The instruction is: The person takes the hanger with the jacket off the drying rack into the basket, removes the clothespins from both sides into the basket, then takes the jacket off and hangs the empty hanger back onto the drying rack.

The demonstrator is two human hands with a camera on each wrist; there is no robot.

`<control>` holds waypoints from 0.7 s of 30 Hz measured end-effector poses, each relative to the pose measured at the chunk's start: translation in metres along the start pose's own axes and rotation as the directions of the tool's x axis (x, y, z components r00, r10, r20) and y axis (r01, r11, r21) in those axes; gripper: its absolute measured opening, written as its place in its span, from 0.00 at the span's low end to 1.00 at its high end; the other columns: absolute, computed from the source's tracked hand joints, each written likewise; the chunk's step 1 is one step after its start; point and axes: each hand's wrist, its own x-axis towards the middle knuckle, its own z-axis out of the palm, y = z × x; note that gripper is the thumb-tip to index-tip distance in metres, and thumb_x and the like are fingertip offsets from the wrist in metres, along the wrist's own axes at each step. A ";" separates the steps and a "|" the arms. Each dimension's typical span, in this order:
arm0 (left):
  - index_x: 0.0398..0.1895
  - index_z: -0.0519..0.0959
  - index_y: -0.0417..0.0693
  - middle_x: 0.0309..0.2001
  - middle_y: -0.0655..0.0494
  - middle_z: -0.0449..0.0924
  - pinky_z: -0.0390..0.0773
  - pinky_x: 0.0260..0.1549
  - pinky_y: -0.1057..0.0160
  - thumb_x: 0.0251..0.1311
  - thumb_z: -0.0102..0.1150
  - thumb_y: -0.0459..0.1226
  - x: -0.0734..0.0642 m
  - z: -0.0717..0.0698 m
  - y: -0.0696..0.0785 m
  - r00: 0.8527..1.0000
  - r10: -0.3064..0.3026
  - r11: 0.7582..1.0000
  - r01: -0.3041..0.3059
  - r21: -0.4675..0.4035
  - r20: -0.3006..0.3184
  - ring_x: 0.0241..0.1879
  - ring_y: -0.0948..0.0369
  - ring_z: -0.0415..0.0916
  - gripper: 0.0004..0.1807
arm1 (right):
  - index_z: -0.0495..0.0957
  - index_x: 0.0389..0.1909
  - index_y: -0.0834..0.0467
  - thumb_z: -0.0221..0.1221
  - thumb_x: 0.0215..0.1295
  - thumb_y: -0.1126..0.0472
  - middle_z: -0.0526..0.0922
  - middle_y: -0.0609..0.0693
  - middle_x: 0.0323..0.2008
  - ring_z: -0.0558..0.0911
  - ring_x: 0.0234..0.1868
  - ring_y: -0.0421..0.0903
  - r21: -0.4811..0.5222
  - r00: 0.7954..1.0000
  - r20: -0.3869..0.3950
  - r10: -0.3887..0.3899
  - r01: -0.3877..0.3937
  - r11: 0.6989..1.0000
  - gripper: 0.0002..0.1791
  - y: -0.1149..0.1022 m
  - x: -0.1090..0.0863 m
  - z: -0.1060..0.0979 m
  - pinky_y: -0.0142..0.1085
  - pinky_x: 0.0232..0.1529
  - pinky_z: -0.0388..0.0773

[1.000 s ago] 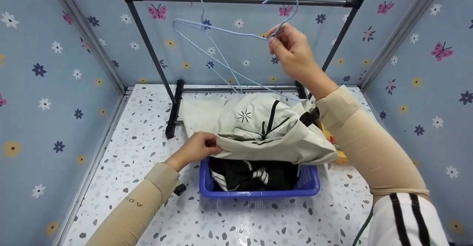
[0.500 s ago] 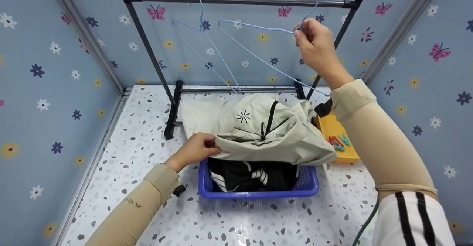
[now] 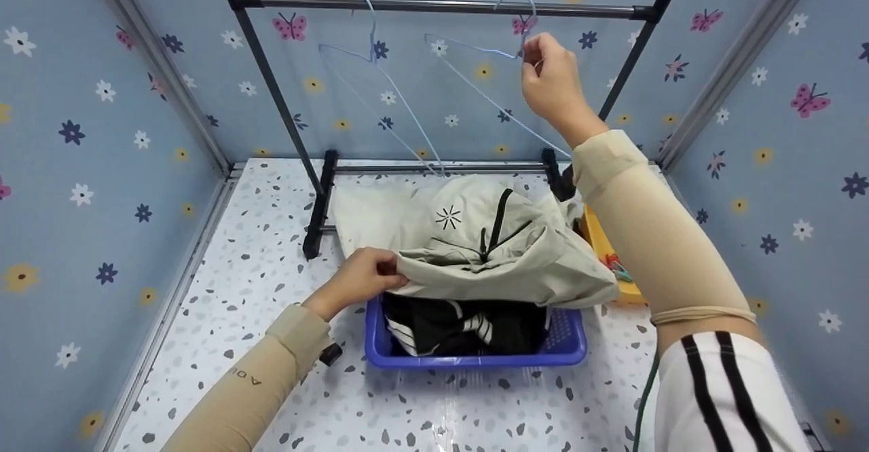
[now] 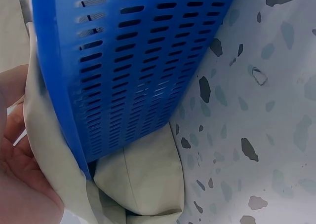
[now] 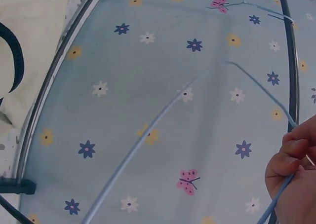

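My right hand [image 3: 553, 77] pinches a light blue wire hanger [image 3: 533, 12] by its neck, just below the hook. In the head view the hook loops over the top bar [image 3: 441, 6] of a dark clothes rack. My left hand [image 3: 361, 275] holds the edge of a beige jacket [image 3: 519, 277] with black trim between thumb and fingers. The jacket lies bunched over the back of a blue basket [image 3: 475, 362], where dark clothes [image 3: 441, 326] with white stripes show. In the left wrist view the beige fabric [image 4: 143, 172] hangs down beside the basket's slotted wall.
Another blue hanger [image 3: 373, 28] hangs toward the left of the bar. A yellow tray [image 3: 635, 296] holding clothespins [image 3: 616, 267] sits at the right, partly behind my right sleeve. Patterned blue walls [image 3: 122, 167] enclose the speckled surface [image 3: 285, 411] on three sides.
My right hand has moved the hanger rightward, then back left to the bar, its hook now over it. My left hand and the jacket stay in place.
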 end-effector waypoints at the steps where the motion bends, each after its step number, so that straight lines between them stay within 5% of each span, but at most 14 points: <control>1: 0.32 0.88 0.45 0.28 0.61 0.83 0.75 0.34 0.65 0.60 0.75 0.34 0.000 0.000 0.000 1.000 0.000 1.000 0.000 -0.004 0.000 0.29 0.65 0.74 0.04 | 0.78 0.55 0.68 0.49 0.80 0.71 0.82 0.54 0.45 0.74 0.42 0.40 -0.006 1.000 -0.012 -0.007 0.007 1.000 0.12 -0.001 0.003 0.002 0.28 0.47 0.73; 6: 0.32 0.88 0.44 0.27 0.60 0.83 0.74 0.33 0.66 0.61 0.75 0.34 0.000 0.000 0.001 1.000 0.004 1.000 -0.004 -0.014 0.009 0.28 0.65 0.74 0.04 | 0.82 0.57 0.67 0.51 0.82 0.70 0.85 0.60 0.49 0.76 0.42 0.39 -0.001 0.996 -0.085 0.017 -0.017 1.000 0.14 -0.002 0.012 0.008 0.28 0.50 0.77; 11: 0.32 0.88 0.44 0.28 0.58 0.85 0.75 0.34 0.65 0.61 0.75 0.34 0.000 0.000 0.000 1.000 0.012 1.000 -0.012 -0.014 0.015 0.29 0.65 0.74 0.03 | 0.82 0.60 0.65 0.54 0.83 0.67 0.82 0.50 0.45 0.78 0.42 0.38 0.056 0.989 -0.116 0.087 -0.081 0.995 0.14 0.000 0.017 0.010 0.29 0.52 0.80; 21: 0.33 0.88 0.43 0.28 0.58 0.85 0.75 0.34 0.65 0.61 0.75 0.34 0.000 0.001 -0.001 1.000 0.006 1.000 -0.005 -0.023 0.014 0.29 0.65 0.74 0.03 | 0.81 0.62 0.61 0.54 0.83 0.67 0.79 0.46 0.43 0.78 0.41 0.39 0.046 0.986 0.008 0.164 -0.164 0.985 0.14 0.014 0.021 0.026 0.30 0.48 0.80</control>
